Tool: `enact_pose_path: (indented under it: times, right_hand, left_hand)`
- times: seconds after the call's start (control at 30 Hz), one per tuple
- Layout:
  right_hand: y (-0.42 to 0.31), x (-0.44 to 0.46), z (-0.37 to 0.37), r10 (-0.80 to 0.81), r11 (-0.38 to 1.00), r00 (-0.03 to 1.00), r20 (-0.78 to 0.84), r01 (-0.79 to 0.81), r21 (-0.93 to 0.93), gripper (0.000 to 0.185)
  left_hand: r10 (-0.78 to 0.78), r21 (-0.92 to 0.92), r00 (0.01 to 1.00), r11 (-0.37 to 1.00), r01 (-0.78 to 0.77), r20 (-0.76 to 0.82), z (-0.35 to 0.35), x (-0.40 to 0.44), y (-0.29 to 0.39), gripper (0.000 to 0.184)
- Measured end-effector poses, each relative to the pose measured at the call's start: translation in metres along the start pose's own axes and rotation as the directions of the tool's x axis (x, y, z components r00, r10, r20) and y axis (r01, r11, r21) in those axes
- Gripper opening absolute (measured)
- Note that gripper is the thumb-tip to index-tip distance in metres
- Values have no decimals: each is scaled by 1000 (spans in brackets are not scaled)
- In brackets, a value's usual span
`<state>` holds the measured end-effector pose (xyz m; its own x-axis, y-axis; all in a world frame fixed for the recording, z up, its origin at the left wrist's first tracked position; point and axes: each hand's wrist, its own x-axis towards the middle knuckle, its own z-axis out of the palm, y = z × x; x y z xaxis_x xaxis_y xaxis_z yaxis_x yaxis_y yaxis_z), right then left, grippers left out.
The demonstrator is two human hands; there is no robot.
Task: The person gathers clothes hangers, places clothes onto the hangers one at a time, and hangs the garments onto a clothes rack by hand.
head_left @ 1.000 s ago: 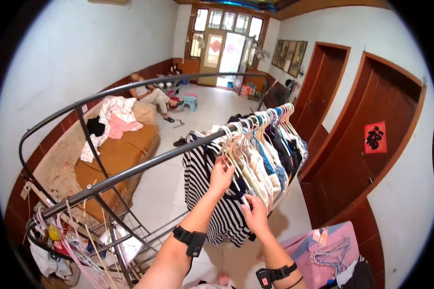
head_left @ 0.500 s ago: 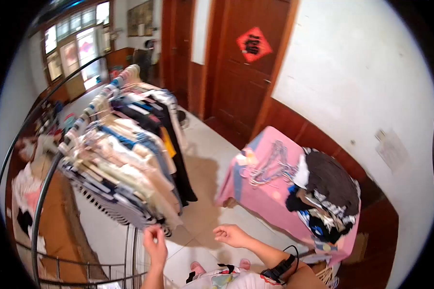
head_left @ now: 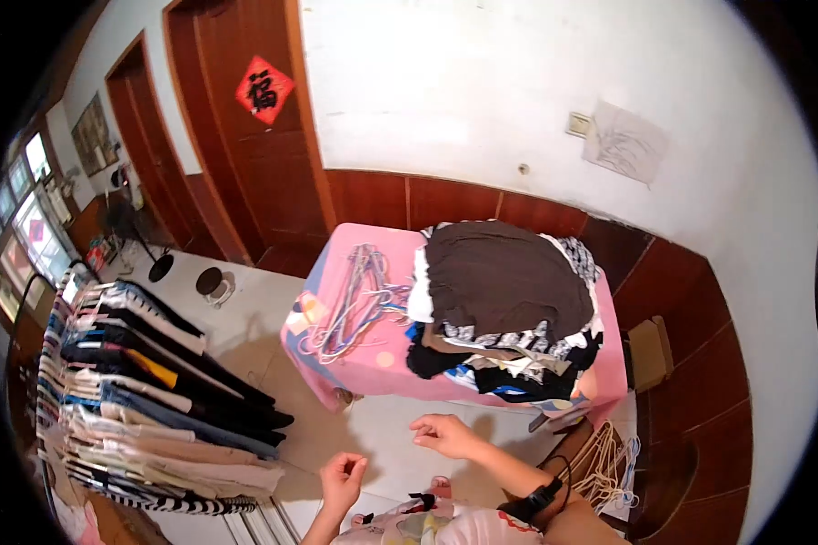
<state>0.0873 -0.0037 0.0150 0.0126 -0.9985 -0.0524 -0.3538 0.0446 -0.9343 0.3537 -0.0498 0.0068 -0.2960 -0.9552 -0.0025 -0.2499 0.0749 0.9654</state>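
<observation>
My left hand (head_left: 343,481) is in the air at the lower middle, fingers curled in, with nothing visible in it. To its right, my right hand (head_left: 443,436) hovers over the floor in front of the table, its fingers loosely bent and apart, holding nothing. Neither hand touches anything. The table under a pink cloth (head_left: 386,359) bears a bundle of hangers (head_left: 359,304) on its left and a pile of clothes (head_left: 509,282) on its right, a dark brown garment on top. Left of my left hand, several clothes (head_left: 145,381) hang on a rack.
More hangers (head_left: 600,463) stick out below the table's right end, near a cardboard box (head_left: 653,352). A small round stool (head_left: 213,283) and a standing fan (head_left: 136,232) are farther back. A wooden door (head_left: 245,136) with a red paper sign lies beyond the table.
The view has swung right, so the table now sits in the middle and the clothes rack at the left. Both hands remain raised with nothing seen in them.
</observation>
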Motion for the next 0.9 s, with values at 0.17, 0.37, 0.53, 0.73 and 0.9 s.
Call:
enact_pose_path:
  times: [0.17,0.37,0.53,0.73,0.9]
  right_hand:
    - [36,-41,-77,145,984,958,-247,-114,134,27]
    - [49,-53,-134,340,857,841,-422,-92,507,27]
    - [55,-34,-157,423,781,770,-477,-43,623,27]
    - [49,6,-176,490,729,704,-514,-8,685,34]
    - [53,33,-185,536,699,670,-514,-11,715,39]
  left_hand:
    - [208,76,935,968,-239,288,80,39,49,6]
    - [365,250,808,820,-514,463,139,122,93,11]
    - [670,168,608,602,-781,426,198,195,118,17]
    - [679,235,503,452,-861,535,251,244,137,35]
    - [538,291,466,380,-878,703,269,275,111,20]
